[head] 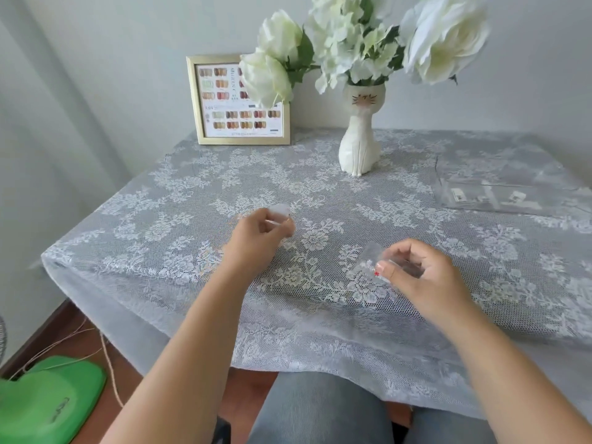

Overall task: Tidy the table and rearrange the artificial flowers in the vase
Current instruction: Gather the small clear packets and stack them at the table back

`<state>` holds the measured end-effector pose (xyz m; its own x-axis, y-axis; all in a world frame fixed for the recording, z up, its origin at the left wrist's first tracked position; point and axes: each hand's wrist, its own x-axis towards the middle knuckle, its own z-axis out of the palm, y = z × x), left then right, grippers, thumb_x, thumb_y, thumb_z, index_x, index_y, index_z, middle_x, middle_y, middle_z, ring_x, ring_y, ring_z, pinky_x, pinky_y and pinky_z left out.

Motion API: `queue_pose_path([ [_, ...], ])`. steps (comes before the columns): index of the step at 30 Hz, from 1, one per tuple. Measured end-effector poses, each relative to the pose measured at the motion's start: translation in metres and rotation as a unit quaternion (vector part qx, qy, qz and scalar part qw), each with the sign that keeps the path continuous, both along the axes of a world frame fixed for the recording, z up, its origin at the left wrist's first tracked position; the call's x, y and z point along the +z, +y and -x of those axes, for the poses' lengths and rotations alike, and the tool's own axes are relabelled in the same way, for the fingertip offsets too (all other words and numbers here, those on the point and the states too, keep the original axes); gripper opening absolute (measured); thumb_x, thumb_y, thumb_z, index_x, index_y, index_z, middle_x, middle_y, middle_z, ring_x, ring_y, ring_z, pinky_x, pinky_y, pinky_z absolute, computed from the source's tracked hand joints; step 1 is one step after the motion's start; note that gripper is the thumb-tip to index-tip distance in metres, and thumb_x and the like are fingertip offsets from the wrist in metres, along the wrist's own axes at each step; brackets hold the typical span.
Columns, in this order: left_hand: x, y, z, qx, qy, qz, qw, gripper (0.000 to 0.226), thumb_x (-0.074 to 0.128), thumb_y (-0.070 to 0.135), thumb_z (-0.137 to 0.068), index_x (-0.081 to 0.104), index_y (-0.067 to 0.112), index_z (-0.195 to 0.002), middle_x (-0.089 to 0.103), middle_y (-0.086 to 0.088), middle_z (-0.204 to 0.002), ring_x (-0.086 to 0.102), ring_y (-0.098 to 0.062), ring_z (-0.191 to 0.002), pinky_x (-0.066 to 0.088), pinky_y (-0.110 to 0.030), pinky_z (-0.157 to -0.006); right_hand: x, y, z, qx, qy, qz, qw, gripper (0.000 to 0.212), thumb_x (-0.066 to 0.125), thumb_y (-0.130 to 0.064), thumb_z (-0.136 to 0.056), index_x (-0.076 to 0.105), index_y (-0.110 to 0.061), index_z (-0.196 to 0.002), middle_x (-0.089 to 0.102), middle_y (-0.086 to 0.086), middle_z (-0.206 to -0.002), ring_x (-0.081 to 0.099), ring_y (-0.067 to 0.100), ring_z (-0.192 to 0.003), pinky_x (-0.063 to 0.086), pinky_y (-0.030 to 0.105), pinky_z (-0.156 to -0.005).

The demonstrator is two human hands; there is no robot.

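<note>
A white cat-shaped vase stands at the back of the table and holds white artificial flowers with green leaves. My left hand is closed on a small clear plastic piece at the table's middle. Nearer the front edge, my right hand grips a small clear plastic box just above the cloth. Both hands are well in front of the vase. What the clear pieces contain is too blurred to tell.
A grey lace tablecloth covers the table. A gold picture frame leans on the wall at back left. A clear plastic organiser tray lies at the right. A green object sits on the floor, lower left.
</note>
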<state>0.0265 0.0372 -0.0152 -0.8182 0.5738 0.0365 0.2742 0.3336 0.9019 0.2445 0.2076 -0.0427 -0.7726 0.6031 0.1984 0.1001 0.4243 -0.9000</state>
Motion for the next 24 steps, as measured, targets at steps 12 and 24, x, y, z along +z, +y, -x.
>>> queue_pose_path([
  [12, 0.022, 0.097, -0.056, -0.158, 0.094, -0.056, 0.981, 0.007, 0.067, 0.035, -0.088, 0.071, 0.042, -0.089, 0.071, 0.025, -0.085, 0.056, 0.011, -0.056, 0.039, -0.009, -0.046, 0.046, 0.078, -0.055, -0.088, -0.07, -0.116, 0.987, 0.024, 0.07, -0.03, -0.082, 0.067, -0.053, -0.084, 0.068, -0.025, -0.082, 0.059, -0.005, -0.066, 0.042, 0.024, -0.06],
  [24, 0.069, 0.246, -0.087, -0.183, 0.223, 0.028, 0.957, 0.005, 0.06, 0.033, -0.086, 0.059, 0.035, -0.081, 0.062, 0.019, -0.069, 0.063, -0.01, -0.078, 0.048, -0.047, -0.093, 0.099, 0.197, -0.076, -0.224, -0.094, -0.232, 0.942, 0.023, 0.058, -0.016, -0.091, 0.07, -0.034, -0.098, 0.06, 0.001, -0.105, 0.052, 0.013, -0.063, 0.041, 0.028, -0.054],
])
